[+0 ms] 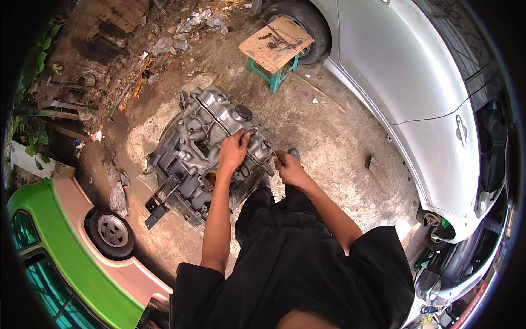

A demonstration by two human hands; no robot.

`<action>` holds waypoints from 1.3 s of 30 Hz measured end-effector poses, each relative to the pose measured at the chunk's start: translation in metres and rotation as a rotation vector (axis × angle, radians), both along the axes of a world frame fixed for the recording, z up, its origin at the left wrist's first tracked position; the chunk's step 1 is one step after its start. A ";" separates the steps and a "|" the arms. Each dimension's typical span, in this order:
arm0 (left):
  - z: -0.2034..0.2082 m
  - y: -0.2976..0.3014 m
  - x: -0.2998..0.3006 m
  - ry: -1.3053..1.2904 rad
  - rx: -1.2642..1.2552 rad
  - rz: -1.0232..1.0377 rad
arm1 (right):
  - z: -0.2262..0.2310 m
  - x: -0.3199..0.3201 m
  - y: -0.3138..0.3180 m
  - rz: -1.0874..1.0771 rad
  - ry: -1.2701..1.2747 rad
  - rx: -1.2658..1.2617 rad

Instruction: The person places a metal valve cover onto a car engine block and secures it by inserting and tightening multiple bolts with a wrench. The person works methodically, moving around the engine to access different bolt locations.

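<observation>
A grey metal car engine [192, 129] sits on the ground before me, greasy and dark along its lower parts. On its top, a ribbed valve cover [219, 107] carries a round black oil cap [243, 112]. My left hand [234, 149] rests against the cover, its fingers closed together; what they pinch, if anything, is hidden. At the engine's right edge, my right hand [290, 169] has its fingers curled in a pinch. Whatever lies between those fingertips is too small to name. A black bracket [159, 205] sticks out at the engine's lower left.
A green stool [278, 80] with a cardboard sheet [257, 46] holds several metal tools and parts. The silver car [405, 66] stands along the right, a green and pink car [60, 219] at lower left. Wood block [378, 174] at right; rubbish and planks at upper left.
</observation>
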State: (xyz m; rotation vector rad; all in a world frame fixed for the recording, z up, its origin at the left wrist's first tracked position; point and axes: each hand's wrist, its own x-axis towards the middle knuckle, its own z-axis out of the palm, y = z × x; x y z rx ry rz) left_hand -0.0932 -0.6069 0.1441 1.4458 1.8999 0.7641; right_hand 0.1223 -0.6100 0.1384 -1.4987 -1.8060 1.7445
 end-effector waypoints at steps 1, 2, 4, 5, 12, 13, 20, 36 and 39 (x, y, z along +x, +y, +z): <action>0.000 0.000 0.000 0.000 0.012 -0.002 | 0.000 0.008 0.002 -0.013 0.099 -0.037; 0.000 0.000 0.000 0.001 0.019 -0.002 | -0.004 0.012 0.002 -0.053 0.035 0.065; -0.001 -0.001 0.000 0.003 0.025 -0.003 | -0.015 0.025 0.010 -0.056 0.093 0.071; -0.001 0.000 0.000 0.003 0.023 -0.004 | -0.022 0.031 0.015 -0.061 0.099 0.055; 0.003 0.000 0.000 0.020 -0.042 -0.002 | -0.071 0.039 0.040 -0.213 0.213 -0.179; 0.003 0.001 0.000 0.021 -0.042 -0.007 | -0.077 0.039 0.041 -0.236 0.233 -0.208; 0.000 0.000 0.000 0.002 0.017 -0.010 | -0.112 0.029 0.057 -0.130 0.344 -0.127; -0.003 0.001 0.000 0.011 0.022 0.004 | -0.122 0.015 0.077 -0.033 0.487 -0.129; -0.001 0.000 0.000 -0.014 0.031 -0.009 | -0.118 0.014 0.074 -0.031 0.431 -0.041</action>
